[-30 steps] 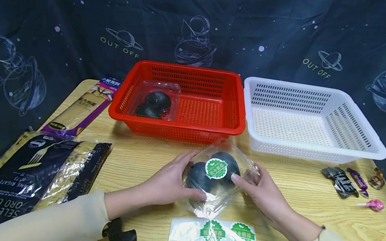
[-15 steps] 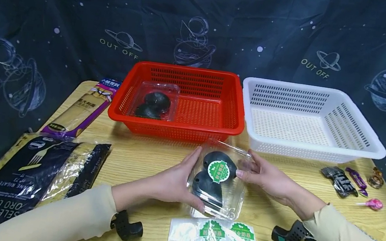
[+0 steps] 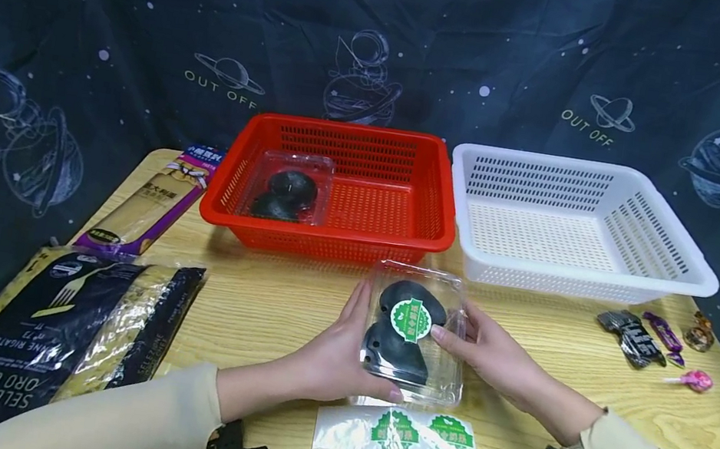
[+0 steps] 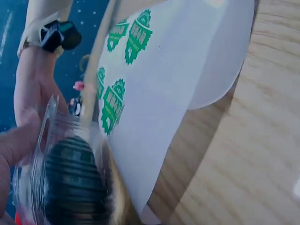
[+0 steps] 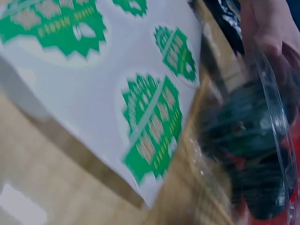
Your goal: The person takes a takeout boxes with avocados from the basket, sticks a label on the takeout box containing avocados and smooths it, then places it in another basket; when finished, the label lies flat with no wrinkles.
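Note:
Between both hands is a clear plastic clamshell box with dark, rounded pieces inside. A round green-and-white sticker sits on its lid. My left hand grips the box along its left side, thumb across the near corner. From the right, my right hand holds it with the thumb over the lid; its other fingers are partly hidden. The wrist views show ridged dark pieces through the plastic. A white sheet of similar green stickers lies just in front of the box.
Behind stand a red basket holding a similar box, and a white basket. At left lie a large pasta bag and a purple-edged pasta pack. Wrapped sweets and a pink lollipop lie at right.
The box has been turned from a slanted position to nearly straight, its lid facing up. Both hands have kept hold of it, the left moving slightly right.

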Demonstrator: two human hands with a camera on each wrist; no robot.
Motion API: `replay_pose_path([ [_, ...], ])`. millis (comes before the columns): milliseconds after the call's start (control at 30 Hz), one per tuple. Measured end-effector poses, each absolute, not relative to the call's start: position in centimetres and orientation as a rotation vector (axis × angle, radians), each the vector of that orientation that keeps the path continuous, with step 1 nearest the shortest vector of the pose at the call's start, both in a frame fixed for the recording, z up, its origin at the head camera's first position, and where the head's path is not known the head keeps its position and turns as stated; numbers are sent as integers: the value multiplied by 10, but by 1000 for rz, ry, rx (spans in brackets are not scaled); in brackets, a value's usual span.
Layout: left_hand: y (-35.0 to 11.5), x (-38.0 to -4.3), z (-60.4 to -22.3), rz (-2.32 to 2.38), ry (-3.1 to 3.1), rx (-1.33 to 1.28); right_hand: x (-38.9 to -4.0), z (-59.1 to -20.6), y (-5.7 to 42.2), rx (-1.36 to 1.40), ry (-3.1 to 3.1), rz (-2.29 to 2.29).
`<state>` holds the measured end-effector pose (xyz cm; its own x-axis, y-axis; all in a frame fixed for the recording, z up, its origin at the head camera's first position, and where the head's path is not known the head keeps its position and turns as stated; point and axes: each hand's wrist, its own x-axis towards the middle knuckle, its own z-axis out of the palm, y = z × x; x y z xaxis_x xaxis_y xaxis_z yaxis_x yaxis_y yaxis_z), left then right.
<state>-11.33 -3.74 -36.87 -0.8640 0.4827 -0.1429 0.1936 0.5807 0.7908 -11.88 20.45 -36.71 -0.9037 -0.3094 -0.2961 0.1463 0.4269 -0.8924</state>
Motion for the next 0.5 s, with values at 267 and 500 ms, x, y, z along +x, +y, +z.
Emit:
replay_pose_path([
  [267,-45,-120,-373,975,2550,761,-125,-372,210,-239,2244,-1466],
  [500,-45,-122,-371,881,2581,827,-117,-369,204,-128,2278,-1475],
])
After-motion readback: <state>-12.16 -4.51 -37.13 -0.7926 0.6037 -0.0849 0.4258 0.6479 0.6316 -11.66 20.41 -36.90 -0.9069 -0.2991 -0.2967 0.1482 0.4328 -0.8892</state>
